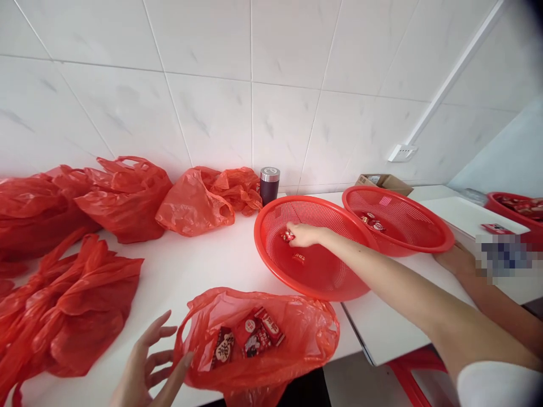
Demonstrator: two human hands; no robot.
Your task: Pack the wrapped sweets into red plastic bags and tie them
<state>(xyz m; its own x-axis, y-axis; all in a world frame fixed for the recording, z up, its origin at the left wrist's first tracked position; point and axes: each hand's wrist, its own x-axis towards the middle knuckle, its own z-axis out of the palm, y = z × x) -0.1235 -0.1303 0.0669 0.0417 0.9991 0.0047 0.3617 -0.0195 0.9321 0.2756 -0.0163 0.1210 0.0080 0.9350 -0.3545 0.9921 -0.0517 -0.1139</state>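
An opened red plastic bag (305,345) lies at the table's front edge, with several red and dark wrapped snack packets (254,333) inside. My left hand (155,362) is beside the bag's left rim, its fingers spread and the thumb at the plastic. My right hand (305,234) reaches down into the nearer red perforated basket (271,271). Its fingers are closed on small red-and-gold wrapped candies (288,236). One red packet (298,258) lies on the basket floor just below that hand.
Several filled red bags (123,198) crowd the left. A dark tumbler (270,186) stands by the wall. A second red basket (399,220) holds a few packets, with a cardboard box (386,182) behind. Another person's arm (487,288) extends beside that basket.
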